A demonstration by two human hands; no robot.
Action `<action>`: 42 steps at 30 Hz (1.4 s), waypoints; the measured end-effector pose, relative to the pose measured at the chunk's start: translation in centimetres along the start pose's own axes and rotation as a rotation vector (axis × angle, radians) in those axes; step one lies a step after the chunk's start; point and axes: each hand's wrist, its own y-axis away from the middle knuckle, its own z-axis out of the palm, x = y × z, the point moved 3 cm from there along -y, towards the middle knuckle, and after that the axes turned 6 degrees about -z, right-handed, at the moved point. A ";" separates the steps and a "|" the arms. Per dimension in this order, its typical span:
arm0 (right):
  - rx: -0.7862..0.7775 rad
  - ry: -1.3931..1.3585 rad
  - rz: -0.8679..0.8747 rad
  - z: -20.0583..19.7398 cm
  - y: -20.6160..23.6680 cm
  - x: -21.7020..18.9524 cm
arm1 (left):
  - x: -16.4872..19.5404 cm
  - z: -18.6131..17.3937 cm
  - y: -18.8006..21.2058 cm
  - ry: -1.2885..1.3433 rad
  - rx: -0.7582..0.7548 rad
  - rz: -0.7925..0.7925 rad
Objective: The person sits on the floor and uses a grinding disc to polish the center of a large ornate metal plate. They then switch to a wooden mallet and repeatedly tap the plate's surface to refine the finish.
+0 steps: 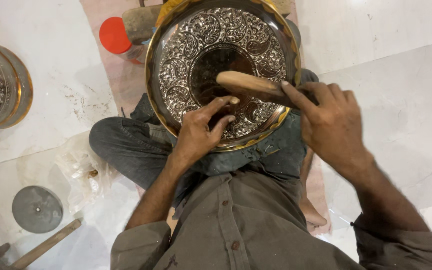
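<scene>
Steadying an embossed metal plate (pixel 256 35) on the lap, the left hand (pixel 198 132) presses fingers flat while the right hand (pixel 328 122) grips a wooden tool (pixel 248 85) against its centre.

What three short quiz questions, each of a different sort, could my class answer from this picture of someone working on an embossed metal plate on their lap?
1. True or false: the left hand rests on the embossed plate.
2. Which hand grips the wooden tool? A) left B) right C) both
3. Fill in: the small jar on the floor beyond the plate has a ____ lid.

Key:
1. True; its fingers lie on the plate's lower part.
2. B; the right hand holds the tool, whose pale end lies over the plate's dark centre.
3. Red.
</scene>
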 end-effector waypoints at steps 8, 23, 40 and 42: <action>0.011 -0.038 0.043 0.3 0.6 0.0 | -0.1 0.0 -1.2 -0.015 -0.159 -0.139; 0.059 -0.374 0.052 0.0 -1.0 0.2 | -0.6 0.7 -0.6 0.043 -0.126 -0.211; 0.025 0.041 -0.156 -2.9 -2.9 -0.9 | 1.3 2.0 2.1 0.079 0.278 -0.266; 0.080 -0.106 -0.098 -2.5 -2.5 -0.6 | 1.2 1.9 1.9 0.093 0.241 -0.288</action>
